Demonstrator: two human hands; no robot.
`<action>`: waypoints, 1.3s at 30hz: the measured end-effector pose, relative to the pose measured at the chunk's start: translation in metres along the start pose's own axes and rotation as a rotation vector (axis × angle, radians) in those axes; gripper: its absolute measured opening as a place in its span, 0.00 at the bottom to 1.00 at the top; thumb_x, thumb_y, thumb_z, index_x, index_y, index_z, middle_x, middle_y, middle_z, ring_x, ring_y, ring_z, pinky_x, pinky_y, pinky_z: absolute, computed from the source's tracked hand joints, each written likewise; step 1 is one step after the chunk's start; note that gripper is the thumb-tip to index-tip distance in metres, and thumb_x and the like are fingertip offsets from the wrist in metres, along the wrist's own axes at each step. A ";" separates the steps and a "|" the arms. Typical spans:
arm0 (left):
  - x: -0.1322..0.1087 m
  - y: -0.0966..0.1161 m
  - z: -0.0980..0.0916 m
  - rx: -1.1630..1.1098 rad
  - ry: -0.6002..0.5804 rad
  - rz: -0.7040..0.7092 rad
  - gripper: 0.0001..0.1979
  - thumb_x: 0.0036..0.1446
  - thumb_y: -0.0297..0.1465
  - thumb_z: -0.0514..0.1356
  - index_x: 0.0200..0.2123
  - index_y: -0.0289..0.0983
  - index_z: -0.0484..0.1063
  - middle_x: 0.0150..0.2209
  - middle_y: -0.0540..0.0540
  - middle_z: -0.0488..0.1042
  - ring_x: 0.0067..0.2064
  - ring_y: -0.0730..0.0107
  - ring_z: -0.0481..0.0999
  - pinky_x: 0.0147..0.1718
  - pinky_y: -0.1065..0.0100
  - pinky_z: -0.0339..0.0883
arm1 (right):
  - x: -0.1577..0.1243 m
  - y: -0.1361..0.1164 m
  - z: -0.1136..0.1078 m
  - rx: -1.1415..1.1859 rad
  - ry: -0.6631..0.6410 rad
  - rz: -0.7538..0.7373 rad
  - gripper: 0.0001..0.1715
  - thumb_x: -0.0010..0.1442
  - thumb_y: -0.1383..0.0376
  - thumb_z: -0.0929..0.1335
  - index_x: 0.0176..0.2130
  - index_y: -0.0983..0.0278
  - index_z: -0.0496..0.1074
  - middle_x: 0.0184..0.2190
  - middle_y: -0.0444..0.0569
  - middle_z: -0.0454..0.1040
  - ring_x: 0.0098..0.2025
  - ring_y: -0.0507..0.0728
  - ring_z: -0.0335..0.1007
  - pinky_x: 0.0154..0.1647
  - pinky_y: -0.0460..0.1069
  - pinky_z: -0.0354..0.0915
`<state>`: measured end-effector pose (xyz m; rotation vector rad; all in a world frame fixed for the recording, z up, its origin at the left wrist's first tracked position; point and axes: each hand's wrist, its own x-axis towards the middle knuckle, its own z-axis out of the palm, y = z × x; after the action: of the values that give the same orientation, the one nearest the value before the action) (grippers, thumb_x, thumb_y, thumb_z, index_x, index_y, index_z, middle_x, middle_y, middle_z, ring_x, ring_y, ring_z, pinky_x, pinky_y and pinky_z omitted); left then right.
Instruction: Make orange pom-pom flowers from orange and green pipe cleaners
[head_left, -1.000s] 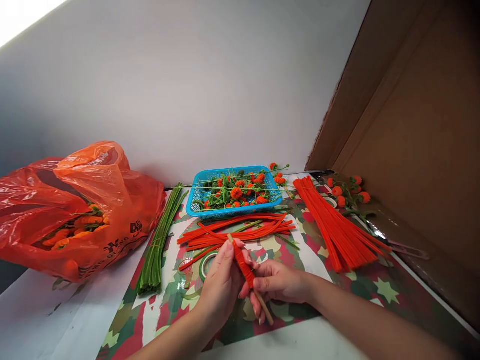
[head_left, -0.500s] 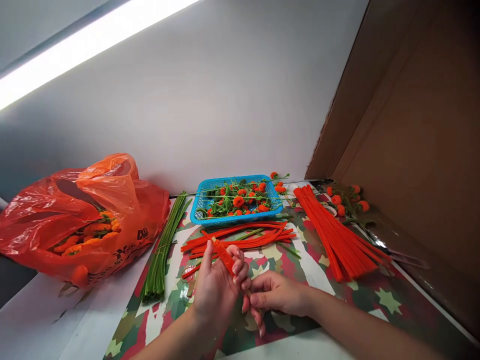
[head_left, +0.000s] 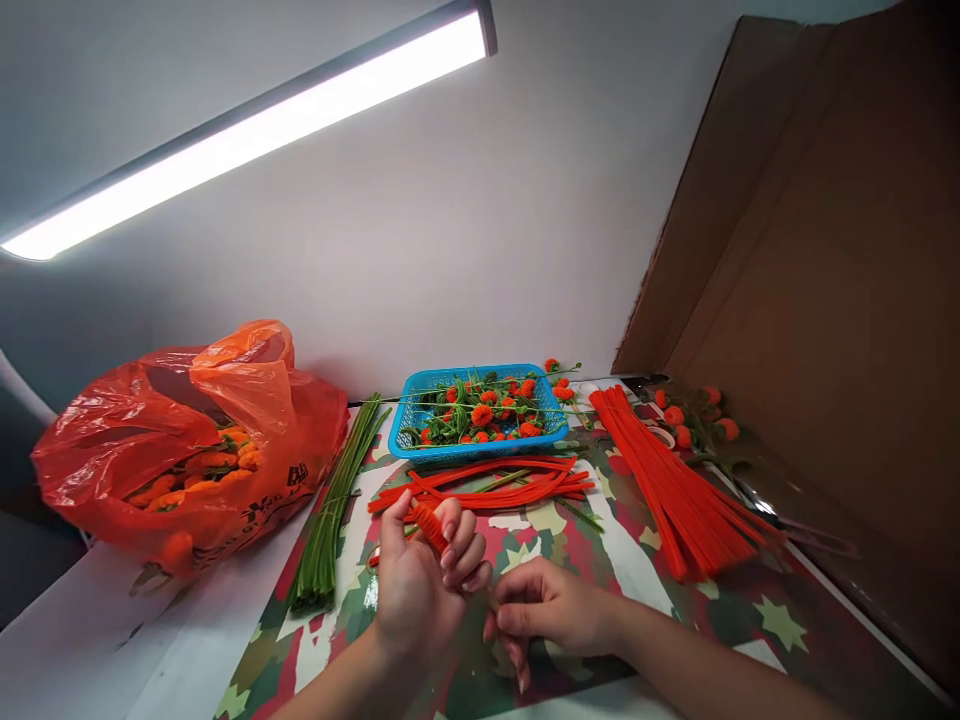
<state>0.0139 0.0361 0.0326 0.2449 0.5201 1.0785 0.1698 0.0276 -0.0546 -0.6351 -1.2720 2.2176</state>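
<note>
My left hand (head_left: 424, 575) is closed, palm up, around an orange pipe cleaner coil (head_left: 430, 526). The coil seems wound on a thin pale stick, whose tip pokes out at the top. Just to the right, my right hand (head_left: 551, 605) has its thumb and forefinger pinched together; whatever lies between them is too small to make out. Behind my hands lie loose orange pipe cleaners (head_left: 510, 490) with a few green ones among them. A blue basket (head_left: 480, 453) beyond holds several small orange flowers with green stems.
To the left stands a red plastic bag (head_left: 300, 440) with orange pieces inside, beside a green pipe cleaner bundle (head_left: 330, 530). An orange pipe cleaner bundle (head_left: 667, 490) lies to the right. Several orange flowers (head_left: 679, 420) rest near the cardboard wall (head_left: 810, 250). A lamp (head_left: 262, 130) hangs above.
My left hand has moved slightly left, away from my right hand, and its fingers have curled tighter over the coil. My view has tilted up, showing more of the lamp.
</note>
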 end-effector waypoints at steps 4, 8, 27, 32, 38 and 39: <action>0.001 0.007 -0.001 0.007 -0.010 0.067 0.20 0.57 0.40 0.50 0.17 0.36 0.57 0.13 0.56 0.49 0.15 0.79 0.44 0.16 0.75 0.47 | 0.000 -0.004 0.003 -0.028 0.007 0.013 0.28 0.49 0.48 0.73 0.33 0.71 0.70 0.18 0.40 0.68 0.15 0.45 0.62 0.18 0.41 0.56; -0.002 0.018 0.006 0.040 0.017 0.155 0.19 0.56 0.35 0.48 0.15 0.37 0.57 0.12 0.55 0.49 0.15 0.78 0.43 0.15 0.74 0.45 | 0.002 -0.003 0.002 -0.062 0.048 0.008 0.29 0.48 0.47 0.73 0.32 0.70 0.70 0.16 0.39 0.67 0.13 0.44 0.59 0.17 0.41 0.55; -0.039 0.115 0.039 0.248 0.088 0.549 0.20 0.59 0.39 0.45 0.17 0.37 0.54 0.16 0.54 0.51 0.16 0.78 0.53 0.16 0.73 0.59 | -0.038 -0.083 -0.032 -1.553 0.506 0.015 0.07 0.55 0.63 0.69 0.35 0.64 0.75 0.35 0.50 0.72 0.37 0.56 0.67 0.33 0.47 0.58; -0.031 0.112 0.039 0.267 0.059 0.664 0.19 0.60 0.31 0.44 0.17 0.35 0.60 0.20 0.50 0.61 0.23 0.73 0.66 0.23 0.72 0.68 | 0.006 -0.084 0.006 -1.668 0.316 -0.146 0.11 0.63 0.65 0.63 0.38 0.63 0.75 0.36 0.49 0.73 0.40 0.55 0.67 0.38 0.48 0.58; -0.037 0.115 0.038 0.328 0.095 0.589 0.21 0.63 0.35 0.43 0.22 0.35 0.66 0.22 0.49 0.66 0.16 0.76 0.63 0.13 0.74 0.61 | 0.098 -0.076 0.036 -1.932 0.171 -0.070 0.11 0.64 0.67 0.63 0.37 0.64 0.75 0.39 0.50 0.74 0.43 0.57 0.66 0.39 0.50 0.58; -0.039 0.116 0.038 0.322 0.106 0.564 0.20 0.63 0.35 0.44 0.23 0.35 0.66 0.22 0.49 0.66 0.15 0.77 0.62 0.11 0.75 0.60 | 0.108 -0.076 0.038 -1.939 0.172 -0.047 0.11 0.63 0.67 0.63 0.37 0.65 0.75 0.39 0.51 0.74 0.43 0.58 0.66 0.40 0.51 0.58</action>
<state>-0.0708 0.0571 0.1271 0.6474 0.7452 1.5585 0.0784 0.1037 0.0135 -1.2201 -2.8920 0.1605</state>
